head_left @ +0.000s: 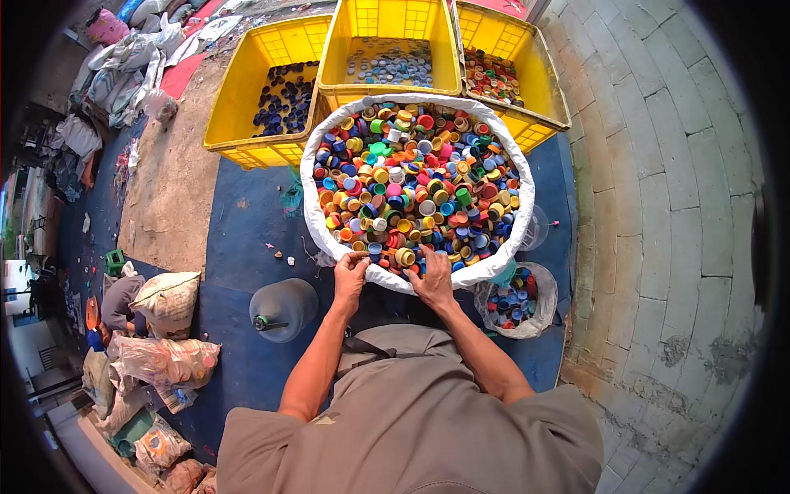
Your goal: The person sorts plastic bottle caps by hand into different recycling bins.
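A big white sack point(520, 216) with a rolled rim stands in front of me, filled with plastic bottle caps point(428, 189) in many colours. My left hand point(351, 276) is at the near left part of the rim, its thumb and fingers closed together; whatever they hold is too small to make out. Over the near edge of the sack, my right hand point(433, 277) reaches onto the caps, thumb and fingers apart. A yellow cap point(405, 257) lies just left of its fingertips.
Behind the sack stand a left yellow crate point(226, 111) with dark blue caps, a middle crate point(395, 16) with pale caps and a right crate point(543, 78) with mixed caps. A clear bag point(539, 317) of caps and a large bottle point(284, 311) flank me. A stone wall point(658, 206) runs right.
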The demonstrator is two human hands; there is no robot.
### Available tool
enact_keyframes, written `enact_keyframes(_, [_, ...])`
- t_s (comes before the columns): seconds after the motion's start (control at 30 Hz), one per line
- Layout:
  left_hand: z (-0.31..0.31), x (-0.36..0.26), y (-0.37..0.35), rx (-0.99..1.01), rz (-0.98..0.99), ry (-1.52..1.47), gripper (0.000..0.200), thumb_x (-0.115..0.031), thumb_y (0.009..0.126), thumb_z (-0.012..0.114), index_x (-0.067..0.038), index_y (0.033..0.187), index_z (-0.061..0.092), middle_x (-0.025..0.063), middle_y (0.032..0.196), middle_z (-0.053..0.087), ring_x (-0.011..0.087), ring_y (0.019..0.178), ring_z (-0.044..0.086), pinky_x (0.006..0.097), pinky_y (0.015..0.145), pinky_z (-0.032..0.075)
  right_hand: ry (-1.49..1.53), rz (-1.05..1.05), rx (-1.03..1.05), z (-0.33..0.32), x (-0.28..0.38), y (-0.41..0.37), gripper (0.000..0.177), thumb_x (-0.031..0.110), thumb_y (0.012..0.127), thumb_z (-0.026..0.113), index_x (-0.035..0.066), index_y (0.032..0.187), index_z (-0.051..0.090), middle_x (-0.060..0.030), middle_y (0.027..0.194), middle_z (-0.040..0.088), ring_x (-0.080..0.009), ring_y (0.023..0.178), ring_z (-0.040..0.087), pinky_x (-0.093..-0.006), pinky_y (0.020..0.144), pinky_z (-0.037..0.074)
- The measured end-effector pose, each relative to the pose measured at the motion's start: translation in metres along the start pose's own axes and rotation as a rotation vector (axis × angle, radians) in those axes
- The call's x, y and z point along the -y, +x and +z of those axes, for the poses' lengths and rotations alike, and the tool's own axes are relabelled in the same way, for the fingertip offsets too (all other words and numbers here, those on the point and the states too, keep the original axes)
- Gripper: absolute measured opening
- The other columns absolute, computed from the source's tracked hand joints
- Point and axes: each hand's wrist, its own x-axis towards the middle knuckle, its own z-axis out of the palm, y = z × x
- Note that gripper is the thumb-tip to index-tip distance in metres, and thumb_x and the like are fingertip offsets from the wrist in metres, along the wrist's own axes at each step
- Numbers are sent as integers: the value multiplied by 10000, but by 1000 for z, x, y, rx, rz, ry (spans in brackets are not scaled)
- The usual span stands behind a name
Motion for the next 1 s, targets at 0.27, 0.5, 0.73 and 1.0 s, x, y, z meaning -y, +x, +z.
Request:
enact_keyframes(0.27, [-15, 8, -6, -11, 24, 29, 197, -119, 861, 648, -23, 1026, 599, 11, 823, 605, 45, 586, 453, 203, 501, 367, -2, 77, -36, 17, 27, 7, 722, 233, 669, 805, -3, 1259, 463, -152, 1048, 603, -318, 980, 538, -421, 860, 409])
enact_keyframes(0.5, [-14, 9, -8, 16, 12, 64, 201, -122, 864, 646, -22, 1032, 600, -3, 806, 582, 43, 584, 450, 201, 497, 365, 16, 113, -70, 28, 20, 11, 681, 187, 669, 796, -6, 1240, 479, -159, 1027, 597, -325, 972, 538, -425, 869, 422])
enact_keyframes(0.73, [1, 3, -8, 83, 10, 150, 207, -138, 868, 647, -25, 1036, 605, -10, 807, 577, 39, 584, 444, 198, 499, 360, 150, 76, -149, 15, 14, 8, 551, 193, 667, 801, -14, 1117, 557, -175, 991, 593, -337, 944, 575, -414, 839, 457])
enact_keyframes(1.0, [34, 14, 10, 208, 116, 153, 204, -114, 864, 650, 9, 1022, 608, 36, 857, 630, 100, 784, 575, 244, 681, 475, 738, 488, -248, -31, 1, -6, 362, 202, 755, 719, -9, 1031, 620, -126, 994, 596, -241, 856, 621, -337, 748, 515])
